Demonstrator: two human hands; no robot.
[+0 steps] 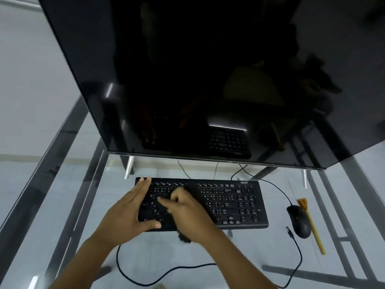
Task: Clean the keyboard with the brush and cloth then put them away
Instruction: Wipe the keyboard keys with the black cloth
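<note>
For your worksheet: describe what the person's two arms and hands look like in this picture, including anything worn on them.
Both forearms are bare as far as the picture shows: no sleeves appear. The left hand and the right hand wear no gloves, and no rings, watch or bracelet can be seen. The right hand is motion-blurred, so small details there cannot be told.

Glass-topped desk (62,184) on dark metal frame, pale tiled floor (27,69), dim light

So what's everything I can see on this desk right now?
Monitor: one, black, screen dark, at the back of the desk.
Keyboard: one, black, in front of the monitor.
Mouse: one, black, right of the keyboard.
Brush: one, yellowish, right of the mouse.
Cables: black, trailing over the desk.
Desk: one, glass top.
Cloth: dark, blurred, under the right hand.
Left hand: flat on the keyboard's left end.
Right hand: on the keys.
</note>
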